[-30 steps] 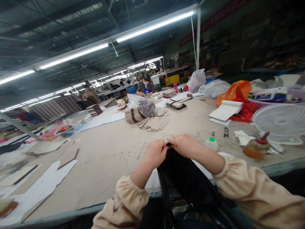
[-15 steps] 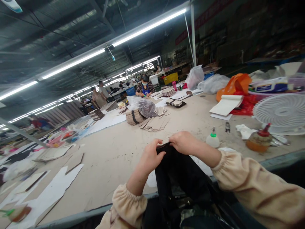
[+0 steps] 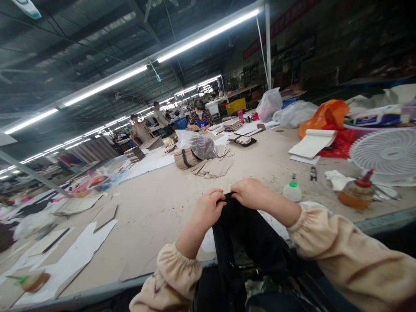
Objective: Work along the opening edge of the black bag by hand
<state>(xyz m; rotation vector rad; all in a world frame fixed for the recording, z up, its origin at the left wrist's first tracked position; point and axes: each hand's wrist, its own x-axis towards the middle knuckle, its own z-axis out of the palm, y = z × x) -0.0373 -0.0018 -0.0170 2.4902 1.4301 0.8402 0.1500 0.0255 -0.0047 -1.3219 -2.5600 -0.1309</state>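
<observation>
My left hand (image 3: 208,210) and my right hand (image 3: 248,193) are both closed on the top edge of a black fabric piece (image 3: 250,242), close together at its upper end. The black piece hangs from the hands down over the near table edge toward my lap. Both wrists wear beige gathered sleeves. The hands hover just above the big tan work table (image 3: 152,208).
A small green-capped bottle (image 3: 291,190), a red-capped glue bottle (image 3: 356,195), small clippers (image 3: 313,173) and a white fan grille (image 3: 385,155) lie at the right. Stacks of brown card pieces (image 3: 208,164) sit mid-table. White paper cutouts (image 3: 74,255) lie left. Other people work at the far end.
My hands stay pinched on the black piece's top edge, shifting slightly. The head camera has moved a little, and people in the background have walked.
</observation>
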